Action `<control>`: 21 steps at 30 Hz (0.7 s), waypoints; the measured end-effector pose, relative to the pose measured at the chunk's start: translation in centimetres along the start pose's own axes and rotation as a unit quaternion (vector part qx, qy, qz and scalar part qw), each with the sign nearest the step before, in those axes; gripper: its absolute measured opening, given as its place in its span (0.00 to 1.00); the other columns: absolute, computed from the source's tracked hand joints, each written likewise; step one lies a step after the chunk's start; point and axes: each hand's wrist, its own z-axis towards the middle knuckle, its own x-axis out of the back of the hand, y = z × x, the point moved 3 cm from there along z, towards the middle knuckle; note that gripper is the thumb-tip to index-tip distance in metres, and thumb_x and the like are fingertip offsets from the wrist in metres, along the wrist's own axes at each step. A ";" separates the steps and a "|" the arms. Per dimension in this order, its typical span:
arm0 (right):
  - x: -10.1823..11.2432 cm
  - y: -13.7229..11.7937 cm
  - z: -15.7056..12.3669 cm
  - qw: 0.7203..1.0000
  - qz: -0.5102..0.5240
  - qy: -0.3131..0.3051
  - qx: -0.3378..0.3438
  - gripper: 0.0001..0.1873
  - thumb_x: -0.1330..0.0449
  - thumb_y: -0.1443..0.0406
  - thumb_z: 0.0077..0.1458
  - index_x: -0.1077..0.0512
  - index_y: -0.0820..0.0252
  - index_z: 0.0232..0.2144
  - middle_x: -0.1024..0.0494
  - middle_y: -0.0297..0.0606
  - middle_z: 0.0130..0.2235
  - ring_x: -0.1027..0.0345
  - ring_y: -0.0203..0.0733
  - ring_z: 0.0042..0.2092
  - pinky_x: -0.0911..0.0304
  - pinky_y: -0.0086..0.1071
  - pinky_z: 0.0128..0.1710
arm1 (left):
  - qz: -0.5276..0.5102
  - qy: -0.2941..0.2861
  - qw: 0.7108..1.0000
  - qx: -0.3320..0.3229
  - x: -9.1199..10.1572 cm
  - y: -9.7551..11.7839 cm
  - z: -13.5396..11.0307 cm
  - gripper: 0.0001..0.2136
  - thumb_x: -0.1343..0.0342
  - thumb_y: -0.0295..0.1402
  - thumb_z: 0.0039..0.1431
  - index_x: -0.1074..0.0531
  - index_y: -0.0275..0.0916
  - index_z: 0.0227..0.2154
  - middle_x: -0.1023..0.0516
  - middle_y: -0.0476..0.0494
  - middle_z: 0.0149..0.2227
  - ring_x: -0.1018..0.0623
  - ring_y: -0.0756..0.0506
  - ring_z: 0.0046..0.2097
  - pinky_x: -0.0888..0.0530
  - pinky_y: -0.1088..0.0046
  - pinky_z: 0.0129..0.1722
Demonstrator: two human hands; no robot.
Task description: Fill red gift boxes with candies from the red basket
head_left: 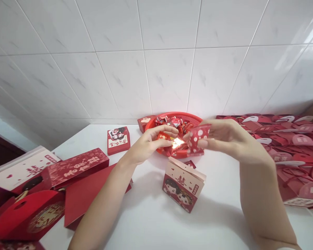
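Observation:
My left hand [148, 144] is over the near rim of a red plastic basket [187, 115], its thumb and fingers closed on a shiny red foil-wrapped candy [177, 142]. My right hand [228, 139] pinches a red packet with pale dots [197, 137] beside it, over the basket's right side. Several wrapped candies [176, 122] lie in the basket. Just below my hands stands a small cream and red gift box [181, 184] with two cartoon figures, set at an angle on the white table [151, 222].
A small square box [118, 140] lies left of the basket. Red boxes [77, 166] and a rounded red carton [30, 215] crowd the left. Rows of red gift boxes [299, 159] fill the right. A tiled wall [169, 76] rises directly behind the table.

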 end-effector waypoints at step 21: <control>-4.1 0.0 -2.5 0.917 -0.326 -0.219 -0.067 0.15 0.43 0.64 0.62 0.21 0.60 0.26 0.24 0.40 0.31 0.31 0.38 0.30 0.38 0.31 0.33 | 0.199 -0.406 0.890 -0.061 -0.2 1.9 -2.5 0.16 0.48 0.28 0.65 0.25 0.40 0.53 0.22 0.38 0.53 0.23 0.43 0.53 0.27 0.71 0.53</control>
